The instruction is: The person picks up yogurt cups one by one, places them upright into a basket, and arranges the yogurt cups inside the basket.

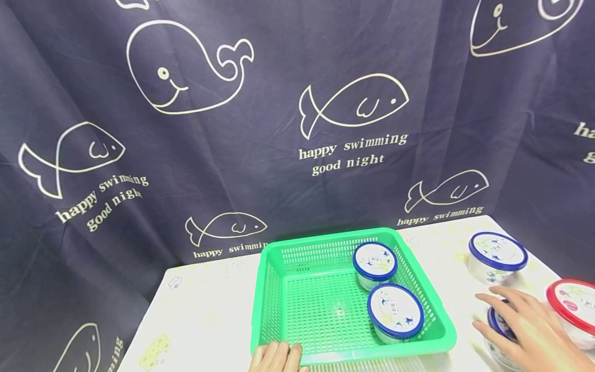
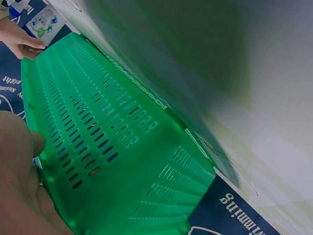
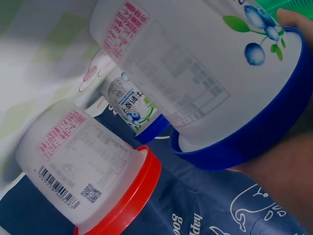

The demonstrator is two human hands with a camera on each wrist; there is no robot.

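My left hand (image 1: 277, 356) grips the near left corner of a green plastic basket (image 1: 353, 356), its fingers over the rim. The left wrist view shows that hand (image 2: 19, 171) against the outside wall of the basket (image 2: 98, 127). Over on the right, my right hand (image 1: 530, 325) holds a blue-lidded tub (image 1: 501, 323) from above, fingers spread around its lid. Blueberries are printed on the side of this tub (image 3: 205, 73) in the right wrist view. Two blue-lidded tubs, one farther back (image 1: 374, 260) and one nearer (image 1: 395, 310), stand inside the basket along its right side.
Another blue-lidded tub (image 1: 496, 256) stands behind my right hand. Close to the right of that hand is a red-lidded tub (image 1: 576, 305). A dark blue curtain (image 1: 279, 155) with whale and fish drawings hangs behind the pale patterned table (image 1: 195, 310).
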